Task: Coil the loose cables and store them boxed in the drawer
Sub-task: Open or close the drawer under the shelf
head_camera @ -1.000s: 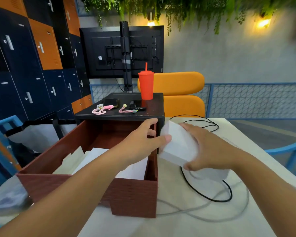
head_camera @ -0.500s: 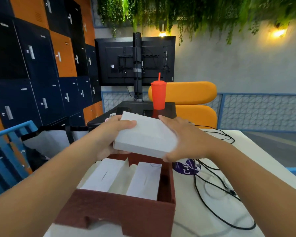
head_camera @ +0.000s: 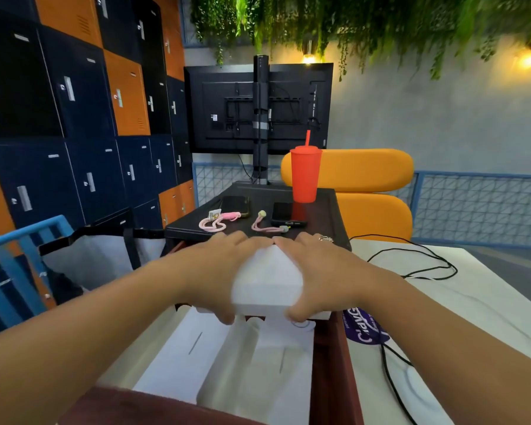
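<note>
Beyond the grip: a black cabinet top [head_camera: 334, 216] lay just past the fingertips, carrying a red plastic tumbler with a straw [head_camera: 304, 176], two dark phones [head_camera: 235, 205] [head_camera: 284, 213] and two pink looped straps [head_camera: 215, 223] [head_camera: 267, 227].
Below the grip: an open reddish-brown wooden drawer [head_camera: 325, 363] held flat white packets [head_camera: 193, 348] lying side by side.
Right of the grip: a loose thin black cable [head_camera: 411, 259] sprawled uncoiled over the white table [head_camera: 472, 302], and a purple printed tag [head_camera: 362, 329] lay just beside the drawer wall.
In the way: the cabinet edge stood close ahead of the fingers; the packets covered the drawer floor under the hands.
Left hand [head_camera: 215, 271]: palm down, fingers stretched over the far top of the box, thumb hooked at the near edge.
Right hand [head_camera: 316, 274]: mirrored pose, a ring [head_camera: 325, 239] on one finger, fingertips almost meeting the left's.
Grip: both hands clasped the white rectangular box [head_camera: 265, 280] from either side.
Box: it sat level between the palms, above the drawer's far end; whether it touched the packets could not be told.
</note>
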`<control>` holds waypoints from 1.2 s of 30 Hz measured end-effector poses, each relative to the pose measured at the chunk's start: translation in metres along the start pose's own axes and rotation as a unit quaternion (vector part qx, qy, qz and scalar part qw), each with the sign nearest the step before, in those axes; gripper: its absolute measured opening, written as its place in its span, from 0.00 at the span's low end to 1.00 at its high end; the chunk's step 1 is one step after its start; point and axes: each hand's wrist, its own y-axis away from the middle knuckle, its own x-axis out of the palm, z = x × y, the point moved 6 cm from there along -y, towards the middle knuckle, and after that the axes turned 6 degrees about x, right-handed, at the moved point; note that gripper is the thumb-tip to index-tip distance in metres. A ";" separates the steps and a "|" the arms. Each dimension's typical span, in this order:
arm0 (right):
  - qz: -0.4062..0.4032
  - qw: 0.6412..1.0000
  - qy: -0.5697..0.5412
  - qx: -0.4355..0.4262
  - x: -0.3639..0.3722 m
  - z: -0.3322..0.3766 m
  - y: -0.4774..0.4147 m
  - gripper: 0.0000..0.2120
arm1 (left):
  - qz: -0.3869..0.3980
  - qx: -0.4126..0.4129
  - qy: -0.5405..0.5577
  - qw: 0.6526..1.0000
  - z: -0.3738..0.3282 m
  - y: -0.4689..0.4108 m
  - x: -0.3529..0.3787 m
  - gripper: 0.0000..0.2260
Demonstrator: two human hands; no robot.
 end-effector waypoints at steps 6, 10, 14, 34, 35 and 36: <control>0.027 0.999 -0.037 0.010 0.011 -0.013 -0.017 0.51 | 0.031 0.001 0.031 0.999 0.023 -0.019 0.027 0.49; -0.066 0.980 -0.168 0.086 -0.004 -0.058 -0.035 0.37 | 0.075 -0.001 0.048 0.996 0.042 -0.033 0.041 0.46; -0.078 0.960 -0.164 0.214 0.013 -0.109 -0.054 0.28 | 0.109 -0.030 0.064 0.992 0.062 -0.050 0.059 0.47; -0.021 0.973 0.047 0.223 0.037 -0.108 -0.065 0.16 | 0.171 -0.060 0.049 0.982 0.053 -0.128 0.109 0.42; -0.019 0.974 0.049 0.222 0.038 -0.109 -0.065 0.15 | 0.168 -0.065 0.048 0.983 0.055 -0.129 0.109 0.41; -0.018 0.975 0.054 0.216 0.038 -0.109 -0.066 0.15 | 0.161 -0.069 0.047 0.984 0.057 -0.130 0.109 0.40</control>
